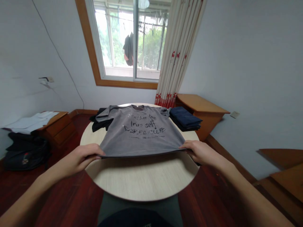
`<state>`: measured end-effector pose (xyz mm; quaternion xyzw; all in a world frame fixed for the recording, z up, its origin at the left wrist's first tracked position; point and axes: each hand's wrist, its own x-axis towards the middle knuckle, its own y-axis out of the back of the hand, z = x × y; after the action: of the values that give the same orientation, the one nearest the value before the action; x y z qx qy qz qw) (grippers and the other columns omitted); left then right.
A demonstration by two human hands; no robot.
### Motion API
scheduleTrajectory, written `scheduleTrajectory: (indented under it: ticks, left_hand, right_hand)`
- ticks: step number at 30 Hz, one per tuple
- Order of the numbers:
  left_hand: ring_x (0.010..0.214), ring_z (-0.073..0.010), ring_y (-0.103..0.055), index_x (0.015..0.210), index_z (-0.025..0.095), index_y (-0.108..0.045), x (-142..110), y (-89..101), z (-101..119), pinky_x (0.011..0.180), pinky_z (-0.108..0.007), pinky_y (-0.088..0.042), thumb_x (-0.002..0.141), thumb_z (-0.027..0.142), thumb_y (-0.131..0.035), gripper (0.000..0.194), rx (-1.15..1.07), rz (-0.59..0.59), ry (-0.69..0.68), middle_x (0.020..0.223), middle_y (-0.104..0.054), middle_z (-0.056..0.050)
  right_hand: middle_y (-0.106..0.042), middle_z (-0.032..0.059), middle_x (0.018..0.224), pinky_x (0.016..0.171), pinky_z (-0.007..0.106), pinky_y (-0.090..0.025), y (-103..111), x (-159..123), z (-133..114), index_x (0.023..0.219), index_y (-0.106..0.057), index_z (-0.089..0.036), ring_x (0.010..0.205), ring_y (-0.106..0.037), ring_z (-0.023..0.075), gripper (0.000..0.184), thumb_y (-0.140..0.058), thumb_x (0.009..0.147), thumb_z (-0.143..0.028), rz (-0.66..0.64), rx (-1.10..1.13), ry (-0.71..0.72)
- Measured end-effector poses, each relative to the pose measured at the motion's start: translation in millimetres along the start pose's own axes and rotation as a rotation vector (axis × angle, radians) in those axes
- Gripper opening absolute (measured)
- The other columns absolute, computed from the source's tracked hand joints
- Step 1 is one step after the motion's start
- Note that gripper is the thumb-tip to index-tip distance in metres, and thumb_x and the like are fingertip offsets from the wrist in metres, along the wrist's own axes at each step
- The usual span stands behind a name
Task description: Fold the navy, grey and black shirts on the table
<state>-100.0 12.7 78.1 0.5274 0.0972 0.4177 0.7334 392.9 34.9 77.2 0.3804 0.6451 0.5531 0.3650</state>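
A grey T-shirt with black lettering lies spread face up on a round pale wooden table, collar toward the window. My left hand pinches the shirt's bottom-left hem corner, fingers closed on the cloth. My right hand grips the bottom-right hem corner the same way. The hem is stretched taut between both hands, slightly lifted off the tabletop.
Folded dark blue clothes sit at the table's far right; a crumpled black garment lies at the far left. Wooden cabinets stand right and left, a dark bag on the floor. A window and curtain are behind.
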Motion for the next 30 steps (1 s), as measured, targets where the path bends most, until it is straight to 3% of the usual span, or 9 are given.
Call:
scheduleTrajectory:
  ticks: [3, 6, 9, 11, 15, 19, 22, 25, 30]
  left_hand:
    - [0.091, -0.02, -0.071, 0.098, 0.03, -0.078, -10.5, 6.6, 9.8, 0.085, -0.027, -0.056, 0.094, 0.036, -0.054, 0.024, -0.078, -0.181, 0.121, 0.098, -0.076, -0.004]
    - [0.09, -0.0236, -0.072, 0.097, 0.035, -0.08, -6.1, 1.0, 7.8, 0.081, -0.031, -0.058, 0.081, 0.048, -0.069, 0.023, -0.264, -0.446, 0.365, 0.097, -0.078, -0.004]
    - [0.088, -0.0261, -0.073, 0.101, 0.035, -0.079, 19.7, -7.7, -17.8, 0.078, -0.034, -0.059, 0.07, 0.059, -0.074, 0.039, -0.432, -0.582, 0.513, 0.093, -0.078, -0.004]
    - [0.087, -0.026, -0.071, 0.101, 0.031, -0.079, 46.1, -9.9, -49.8, 0.08, -0.035, -0.057, 0.073, 0.067, -0.066, 0.047, -0.407, -0.462, 0.515, 0.093, -0.078, -0.005]
    - [0.086, -0.0281, -0.069, 0.094, 0.022, -0.075, 102.1, -3.6, -134.9, 0.081, -0.037, -0.055, 0.079, 0.073, -0.046, 0.061, -0.101, -0.037, 0.599, 0.092, -0.075, -0.009]
    - [0.106, -0.0351, -0.066, 0.114, 0.017, -0.071, 141.7, 4.7, -209.4, 0.092, -0.043, -0.051, 0.082, 0.065, -0.043, 0.064, 0.264, 0.2, 0.802, 0.116, -0.07, -0.015]
    - [0.121, -0.0397, -0.058, 0.131, 0.012, -0.062, 159.1, 5.6, -242.1, 0.096, -0.046, -0.049, 0.083, 0.066, -0.044, 0.073, 0.402, 0.227, 0.888, 0.135, -0.06, -0.021]
    - [0.123, -0.0425, -0.056, 0.14, 0.011, -0.053, 171.5, 4.5, -257.4, 0.095, -0.048, -0.049, 0.08, 0.07, -0.049, 0.084, 0.405, 0.178, 0.982, 0.137, -0.057, -0.024]
    - [0.127, -0.0464, -0.05, 0.135, 0.014, -0.058, 186.5, 11.0, -266.2, 0.096, -0.055, -0.047, 0.073, 0.074, -0.054, 0.086, 0.447, 0.122, 1.069, 0.135, -0.058, -0.026]
  right_hand:
    - [-0.076, 0.0058, 0.106, 0.084, 0.028, -0.05, 5.0, -11.7, -4.6, 0.112, -0.077, -0.026, 0.096, -0.07, 0.0241, 0.034, -0.067, 0.08, -0.028, -0.223, 0.179, -0.002]
    - [-0.078, 0.006, 0.099, 0.074, 0.028, -0.053, -1.3, 4.5, 9.4, 0.117, -0.076, -0.022, 0.088, -0.072, 0.0254, 0.054, -0.078, 0.069, -0.047, -0.499, 0.455, 0.008]
    - [-0.078, 0.006, 0.089, 0.071, 0.029, -0.053, -8.6, 49.3, 43.6, 0.103, -0.08, -0.02, 0.08, -0.071, 0.0252, 0.05, -0.078, 0.067, -0.054, -0.332, 0.58, -0.026]
    - [-0.076, 0.0058, 0.079, 0.069, 0.03, -0.052, -9.6, 89.4, 71.5, 0.093, -0.081, -0.019, 0.072, -0.069, 0.0238, 0.043, -0.074, 0.072, -0.055, -0.115, 0.545, -0.085]
    - [-0.075, 0.0069, 0.077, 0.07, 0.03, -0.053, -5.1, 174.8, 120.7, 0.093, -0.079, -0.015, 0.072, -0.07, 0.0227, 0.035, -0.063, 0.085, -0.046, 0.186, 0.431, -0.254]
    - [-0.078, 0.0066, 0.093, 0.082, 0.027, -0.054, -3.3, 249.9, 152.8, 0.109, -0.077, -0.018, 0.089, -0.073, 0.0221, 0.032, -0.058, 0.089, -0.033, 0.303, 0.264, -0.389]
    - [-0.078, 0.0066, 0.101, 0.088, 0.028, -0.053, -7.4, 294.9, 165.6, 0.11, -0.077, -0.021, 0.101, -0.071, 0.0231, 0.031, -0.061, 0.085, -0.03, 0.285, 0.159, -0.423]
    - [-0.077, 0.0098, 0.098, 0.087, 0.029, -0.053, -13.8, 330.1, 168.1, 0.101, -0.079, -0.018, 0.1, -0.071, 0.0251, 0.026, -0.065, 0.082, -0.029, 0.249, 0.127, -0.463]
    - [-0.071, 0.0198, 0.112, 0.088, 0.036, -0.053, -8.0, 352.7, 162.5, 0.105, -0.076, -0.01, 0.105, -0.068, 0.0301, 0.032, -0.059, 0.086, -0.029, 0.27, 0.07, -0.521]
